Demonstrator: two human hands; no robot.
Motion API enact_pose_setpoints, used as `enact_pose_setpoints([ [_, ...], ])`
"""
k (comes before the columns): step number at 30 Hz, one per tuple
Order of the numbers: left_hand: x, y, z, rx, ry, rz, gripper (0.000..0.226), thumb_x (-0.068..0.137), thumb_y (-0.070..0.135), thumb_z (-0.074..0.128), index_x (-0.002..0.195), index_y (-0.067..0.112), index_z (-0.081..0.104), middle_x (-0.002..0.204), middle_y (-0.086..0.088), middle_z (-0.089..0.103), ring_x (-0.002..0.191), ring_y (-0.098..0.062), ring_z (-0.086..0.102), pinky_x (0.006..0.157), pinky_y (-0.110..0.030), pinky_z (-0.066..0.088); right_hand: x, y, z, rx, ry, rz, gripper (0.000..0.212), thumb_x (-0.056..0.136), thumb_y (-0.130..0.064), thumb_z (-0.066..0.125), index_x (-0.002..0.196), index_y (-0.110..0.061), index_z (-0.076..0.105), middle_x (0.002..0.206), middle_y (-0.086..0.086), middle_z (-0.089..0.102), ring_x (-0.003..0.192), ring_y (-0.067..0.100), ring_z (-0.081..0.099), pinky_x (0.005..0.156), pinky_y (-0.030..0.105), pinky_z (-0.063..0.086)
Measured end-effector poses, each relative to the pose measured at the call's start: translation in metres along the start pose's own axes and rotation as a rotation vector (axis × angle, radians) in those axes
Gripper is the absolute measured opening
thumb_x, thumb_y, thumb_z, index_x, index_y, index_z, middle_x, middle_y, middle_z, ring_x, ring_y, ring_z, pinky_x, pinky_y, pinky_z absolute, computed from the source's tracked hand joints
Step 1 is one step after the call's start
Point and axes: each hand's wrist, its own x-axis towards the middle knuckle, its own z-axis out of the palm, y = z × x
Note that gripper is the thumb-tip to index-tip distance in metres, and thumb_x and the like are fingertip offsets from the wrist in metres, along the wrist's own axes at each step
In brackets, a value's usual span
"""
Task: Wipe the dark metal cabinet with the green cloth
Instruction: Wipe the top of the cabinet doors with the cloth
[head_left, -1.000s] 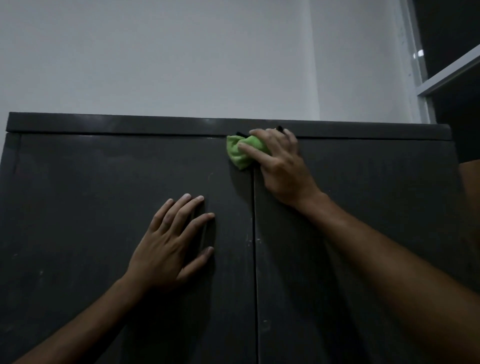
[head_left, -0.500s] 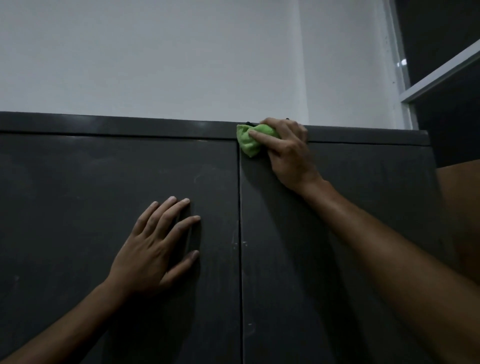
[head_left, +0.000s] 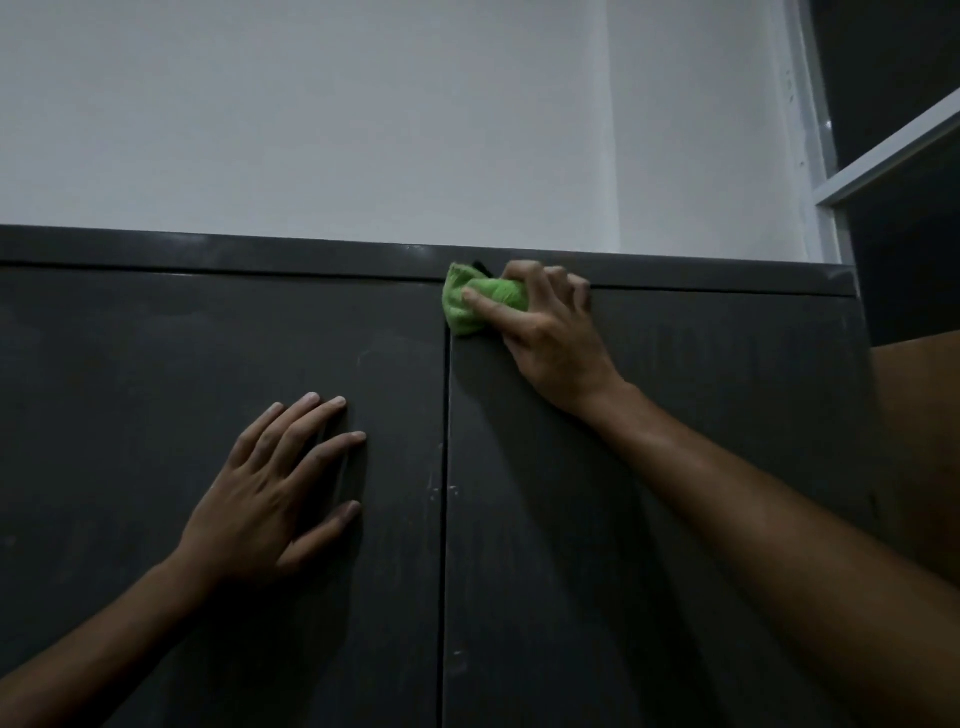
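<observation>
Compared with a second ago, the right hand and its cloth have barely shifted along the top of the doors, staying just right of the centre seam, and the left hand has kept its place lower down on the left door. From the head camera, the only view, the right hand's fingers curl round the bunched green cloth, the forefinger lying across it and pressing it against the upper corner of the right door, where the door meets the cabinet's top rail. The cloth pokes out to the left of the knuckles, its edge touching the vertical gap between the two doors. The left hand lies flat, fingers spread and straight, palm against the left door, holding nothing; it looks to be bracing the body or steadying that door. What the next stroke turns on: the cloth sits at the inner end of the top rail, which runs level across the frame, so most of the right door lies to the right of and below the hand. The right hand, already on the cloth, is the one placed to sweep it.
</observation>
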Motion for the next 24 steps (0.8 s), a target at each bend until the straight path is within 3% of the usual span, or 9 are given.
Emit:
enact_pose_setpoints([
  [2,0.000,0.001,0.000,0.000,0.000,0.000,0.067,0.092,0.061,0.043,0.147,0.023,0.043,0.161,-0.011,0.030,0.152,-0.028,0.021,0.122,-0.052,0.018,-0.005,0.018,-0.010,-0.023,-0.043,-0.057,0.038,0.097,-0.024,0.057,0.134,-0.034,0.062,0.124,0.015,0.056,0.108,0.036,0.053,0.089,0.047,0.037],
  [7,-0.001,0.001,0.001,0.004,0.015,0.000,0.067,0.091,0.060,0.044,0.146,0.022,0.044,0.161,-0.012,0.030,0.152,-0.029,0.022,0.122,-0.052,0.018,0.016,0.038,-0.020,0.023,0.002,0.201,0.034,0.097,-0.038,0.056,0.131,-0.036,0.063,0.122,0.012,0.054,0.109,0.034,0.050,0.087,0.045,0.034],
  [12,0.000,0.002,0.000,0.003,0.018,0.000,0.067,0.090,0.059,0.045,0.145,0.020,0.047,0.160,-0.013,0.032,0.151,-0.030,0.023,0.122,-0.052,0.018,0.003,0.034,-0.020,0.036,-0.036,0.164,0.038,0.092,-0.049,0.061,0.128,-0.038,0.065,0.120,0.009,0.055,0.108,0.030,0.051,0.087,0.042,0.032],
  [18,-0.001,0.002,0.002,0.005,0.015,-0.004,0.068,0.091,0.060,0.043,0.146,0.021,0.045,0.161,-0.012,0.030,0.152,-0.029,0.022,0.122,-0.051,0.017,0.019,0.029,-0.018,0.061,0.077,0.328,0.038,0.084,-0.058,0.066,0.115,-0.037,0.072,0.113,0.003,0.057,0.105,0.025,0.050,0.085,0.039,0.033],
  [24,-0.002,0.001,0.001,0.008,0.019,-0.001,0.067,0.092,0.060,0.043,0.147,0.022,0.044,0.161,-0.011,0.030,0.152,-0.028,0.021,0.123,-0.049,0.016,-0.006,0.037,-0.021,0.098,0.043,0.182,0.031,0.085,-0.053,0.068,0.108,-0.034,0.076,0.109,0.005,0.061,0.100,0.030,0.056,0.082,0.045,0.039],
])
